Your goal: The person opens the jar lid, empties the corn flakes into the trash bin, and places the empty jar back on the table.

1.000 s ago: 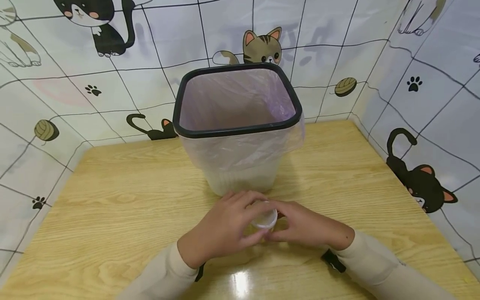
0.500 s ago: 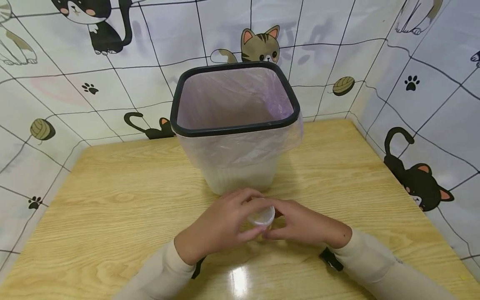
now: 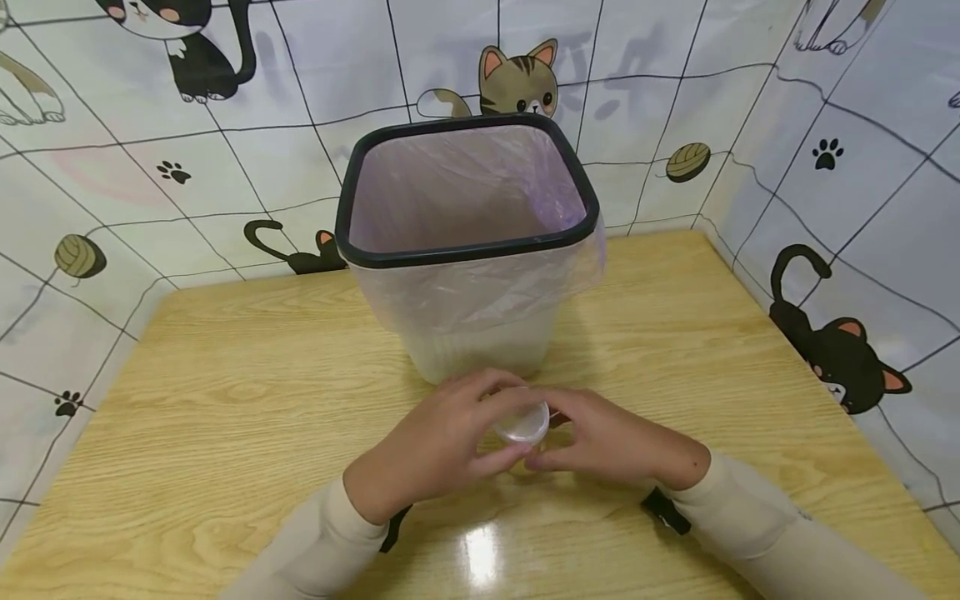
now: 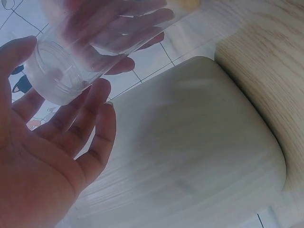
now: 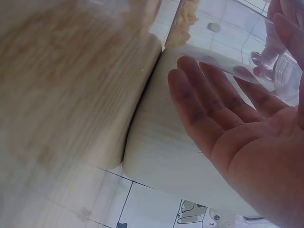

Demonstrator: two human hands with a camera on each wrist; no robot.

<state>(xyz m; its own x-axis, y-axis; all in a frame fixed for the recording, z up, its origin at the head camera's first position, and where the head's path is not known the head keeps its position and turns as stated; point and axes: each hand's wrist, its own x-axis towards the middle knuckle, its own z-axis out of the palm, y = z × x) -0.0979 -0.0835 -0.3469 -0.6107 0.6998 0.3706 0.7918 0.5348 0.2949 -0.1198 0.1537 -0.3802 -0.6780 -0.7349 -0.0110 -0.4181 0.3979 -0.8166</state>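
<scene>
A clear plastic jar (image 5: 223,35) with a clear lid (image 3: 525,423) stands between both hands, in front of the bin. My left hand (image 3: 431,437) grips the lid, thumb on one side and fingers on the other, as the left wrist view shows (image 4: 52,142). My right hand (image 3: 611,437) holds the jar's body, its fingers curving along the wall. Pale orange-yellow pieces (image 5: 183,23) lie toward the jar's bottom end. Most of the jar is hidden by the hands in the head view.
Just behind the hands stands a pale bin with a black rim (image 3: 472,257) and a translucent purplish bag (image 3: 480,296) over its edge. Wood-grain tabletop (image 3: 225,417) lies around it. Cat-print sheets (image 3: 292,167) enclose the table at the back and sides.
Both hands stay round the jar and its lid with only small finger shifts. The head view has drifted slightly, and the scene sits a little higher in it.
</scene>
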